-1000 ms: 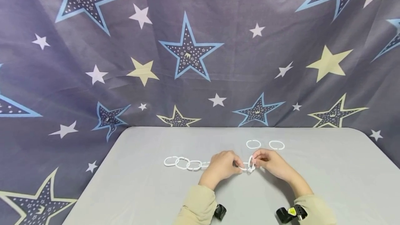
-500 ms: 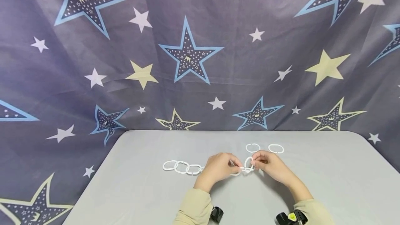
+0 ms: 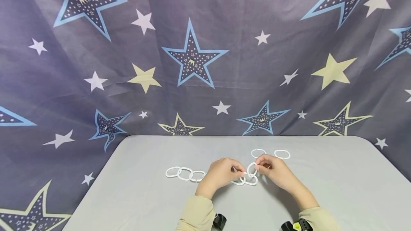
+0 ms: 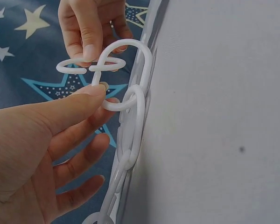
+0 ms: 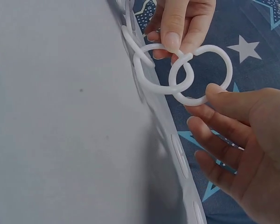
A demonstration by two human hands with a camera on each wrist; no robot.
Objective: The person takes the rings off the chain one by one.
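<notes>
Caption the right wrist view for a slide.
Right hand pinches one white chain link, interlocked with another in the left hand.

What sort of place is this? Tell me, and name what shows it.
Likely an indoor tabletop recording corner, though no room shows beyond: a grey table, a starry cloth as backdrop, and white links being handled.

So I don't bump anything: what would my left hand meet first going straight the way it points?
Past the chain link your left hand pinches, probably the end link in your right hand; depth is unclear.
</notes>
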